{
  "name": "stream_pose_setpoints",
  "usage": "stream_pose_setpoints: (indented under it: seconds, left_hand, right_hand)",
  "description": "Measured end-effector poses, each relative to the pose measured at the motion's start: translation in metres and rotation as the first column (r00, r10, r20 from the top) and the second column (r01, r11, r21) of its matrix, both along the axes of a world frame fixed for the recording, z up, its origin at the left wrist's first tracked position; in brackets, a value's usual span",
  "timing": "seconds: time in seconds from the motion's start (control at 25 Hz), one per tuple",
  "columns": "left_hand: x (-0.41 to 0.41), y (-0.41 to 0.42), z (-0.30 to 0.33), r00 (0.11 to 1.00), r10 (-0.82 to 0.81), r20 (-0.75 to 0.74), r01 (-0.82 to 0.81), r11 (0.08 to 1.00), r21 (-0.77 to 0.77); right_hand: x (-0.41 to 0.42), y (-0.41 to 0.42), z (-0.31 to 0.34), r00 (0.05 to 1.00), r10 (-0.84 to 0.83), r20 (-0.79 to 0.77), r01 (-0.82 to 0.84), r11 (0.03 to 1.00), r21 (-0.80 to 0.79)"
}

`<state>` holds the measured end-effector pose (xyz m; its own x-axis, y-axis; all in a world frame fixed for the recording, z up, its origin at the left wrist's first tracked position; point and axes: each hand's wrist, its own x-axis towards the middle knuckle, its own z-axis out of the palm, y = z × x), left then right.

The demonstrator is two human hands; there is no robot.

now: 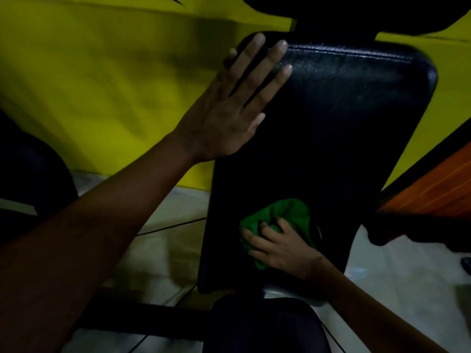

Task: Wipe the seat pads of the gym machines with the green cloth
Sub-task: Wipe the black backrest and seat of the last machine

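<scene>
A long black padded bench pad (339,118) runs from the lower middle up to the top right, its far end shiny. My left hand (229,108) lies flat with straight fingers against the pad's upper left edge. My right hand (277,248) grips the bunched green cloth (283,215) and presses it onto the lower part of the pad. A second dark pad (265,324) sits below, at the bottom middle.
A yellow wall (102,85) fills the left and top. Pale floor tiles (163,250) lie beneath the bench. A dark rounded shape (30,174) stands at the left edge. An orange-brown panel (438,189) is at the right, with a dark frame part (407,230) below it.
</scene>
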<state>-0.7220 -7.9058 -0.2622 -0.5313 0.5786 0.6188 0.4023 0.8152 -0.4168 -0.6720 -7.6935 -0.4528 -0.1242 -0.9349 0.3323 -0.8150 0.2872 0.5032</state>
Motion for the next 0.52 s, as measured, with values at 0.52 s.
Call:
stream_pose_setpoints:
  seconds: [0.52]
  left_hand:
    - [0.014,0.006,-0.028,0.995,-0.087,-0.044,0.071,0.957,-0.28]
  right_hand:
    - [0.01,0.074,-0.01,0.992,-0.122,0.009,0.121,0.989,0.087]
